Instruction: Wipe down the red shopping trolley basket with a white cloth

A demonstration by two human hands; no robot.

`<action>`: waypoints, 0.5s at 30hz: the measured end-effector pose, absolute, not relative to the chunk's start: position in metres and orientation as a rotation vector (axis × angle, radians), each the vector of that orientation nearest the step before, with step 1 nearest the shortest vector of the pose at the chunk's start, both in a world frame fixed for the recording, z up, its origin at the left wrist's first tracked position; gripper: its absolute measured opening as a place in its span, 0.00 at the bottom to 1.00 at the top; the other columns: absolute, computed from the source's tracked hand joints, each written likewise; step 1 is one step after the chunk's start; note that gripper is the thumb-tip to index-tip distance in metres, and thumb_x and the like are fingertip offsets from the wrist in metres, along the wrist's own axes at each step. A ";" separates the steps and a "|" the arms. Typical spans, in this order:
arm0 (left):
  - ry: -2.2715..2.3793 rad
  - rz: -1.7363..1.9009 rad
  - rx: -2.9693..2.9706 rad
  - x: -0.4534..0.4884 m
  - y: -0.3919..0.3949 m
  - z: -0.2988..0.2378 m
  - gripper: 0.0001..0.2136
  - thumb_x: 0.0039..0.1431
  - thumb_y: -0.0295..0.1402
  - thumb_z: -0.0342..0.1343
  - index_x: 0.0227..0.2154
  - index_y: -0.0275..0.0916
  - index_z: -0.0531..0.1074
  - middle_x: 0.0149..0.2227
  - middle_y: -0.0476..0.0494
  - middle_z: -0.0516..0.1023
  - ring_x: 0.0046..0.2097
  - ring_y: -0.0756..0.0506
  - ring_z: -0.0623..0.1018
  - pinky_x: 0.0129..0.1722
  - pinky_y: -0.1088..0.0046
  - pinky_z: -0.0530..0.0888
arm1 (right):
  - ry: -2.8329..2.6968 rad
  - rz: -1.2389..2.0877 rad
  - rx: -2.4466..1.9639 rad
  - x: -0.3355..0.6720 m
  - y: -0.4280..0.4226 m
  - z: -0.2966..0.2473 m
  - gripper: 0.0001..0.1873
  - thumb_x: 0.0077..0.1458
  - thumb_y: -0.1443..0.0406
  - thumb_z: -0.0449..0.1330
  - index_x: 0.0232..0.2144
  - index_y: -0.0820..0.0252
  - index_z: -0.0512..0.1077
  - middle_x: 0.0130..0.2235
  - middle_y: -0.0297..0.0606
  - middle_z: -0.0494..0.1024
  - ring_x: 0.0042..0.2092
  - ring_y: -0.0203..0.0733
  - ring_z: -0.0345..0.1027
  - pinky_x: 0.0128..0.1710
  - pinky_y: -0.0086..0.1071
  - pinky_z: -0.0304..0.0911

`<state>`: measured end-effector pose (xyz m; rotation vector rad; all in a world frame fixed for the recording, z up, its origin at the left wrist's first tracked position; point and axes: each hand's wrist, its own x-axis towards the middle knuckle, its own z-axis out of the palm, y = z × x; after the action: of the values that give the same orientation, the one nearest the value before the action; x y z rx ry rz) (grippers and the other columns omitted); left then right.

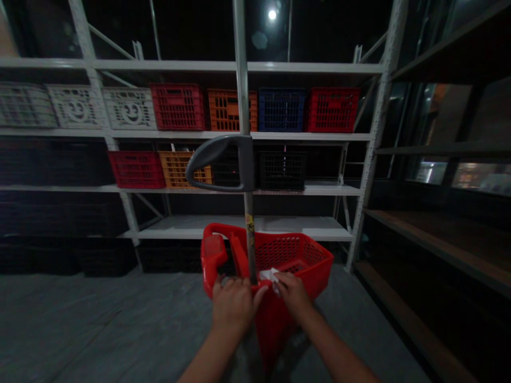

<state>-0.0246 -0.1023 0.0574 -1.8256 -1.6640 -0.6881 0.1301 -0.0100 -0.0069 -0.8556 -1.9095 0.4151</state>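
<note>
A red plastic shopping basket (317, 260) with perforated walls is before me, and a metal pole (241, 64) rises beside its near rim. A grey loop handle (246, 165) is fixed partway up the pole, with a yellow sticker below it. My left hand (232, 307) is closed over the basket's near rim, left of the pole's foot, its fingertips partly hidden. Just right of the pole, my right hand (294, 293) pinches a white wipe or tissue (268, 274) against the same rim. The wipe's exact kind is unclear.
White metal shelving (311, 136) stands behind the basket, holding red crates (178, 108), an orange crate (223, 109), a blue crate (281, 109) and white crates (130, 109). Dark crates (104, 256) line the floor at left. A brown-edged rack (435, 234) runs along the right.
</note>
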 end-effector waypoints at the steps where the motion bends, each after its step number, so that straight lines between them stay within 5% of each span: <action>1: -1.663 -0.684 -1.821 -0.028 -0.100 0.057 0.17 0.55 0.43 0.44 0.24 0.37 0.71 0.23 0.40 0.75 0.30 0.40 0.73 0.42 0.52 0.60 | -1.901 0.410 -0.810 0.130 -0.011 -0.010 0.17 0.48 0.73 0.51 0.38 0.56 0.74 0.39 0.39 0.77 0.42 0.41 0.68 0.42 0.34 0.62; 7: -1.612 -0.649 -1.821 -0.048 -0.091 0.060 0.15 0.56 0.40 0.44 0.24 0.39 0.72 0.24 0.43 0.75 0.30 0.41 0.73 0.39 0.58 0.60 | -1.819 0.319 -1.007 0.127 -0.003 -0.017 0.20 0.43 0.77 0.51 0.35 0.58 0.75 0.38 0.42 0.77 0.42 0.44 0.69 0.44 0.40 0.62; 12: -1.584 -0.609 -1.797 -0.060 -0.083 0.056 0.16 0.56 0.40 0.44 0.22 0.40 0.71 0.23 0.45 0.75 0.30 0.43 0.73 0.40 0.60 0.59 | -1.917 0.393 -0.804 0.090 -0.028 0.005 0.21 0.46 0.77 0.51 0.39 0.56 0.73 0.40 0.39 0.76 0.42 0.41 0.67 0.44 0.35 0.61; 15: -1.548 -0.621 -1.792 -0.069 -0.082 0.054 0.15 0.56 0.40 0.44 0.21 0.40 0.70 0.21 0.46 0.74 0.29 0.44 0.72 0.41 0.60 0.59 | -1.943 0.474 -0.827 0.088 -0.029 0.015 0.17 0.46 0.76 0.51 0.33 0.57 0.75 0.34 0.38 0.77 0.37 0.40 0.68 0.40 0.32 0.61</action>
<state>-0.0693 -0.0816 0.0539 -1.7921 -1.5483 -0.6214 0.0880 -0.0290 0.0150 -0.8271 -1.9426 0.4740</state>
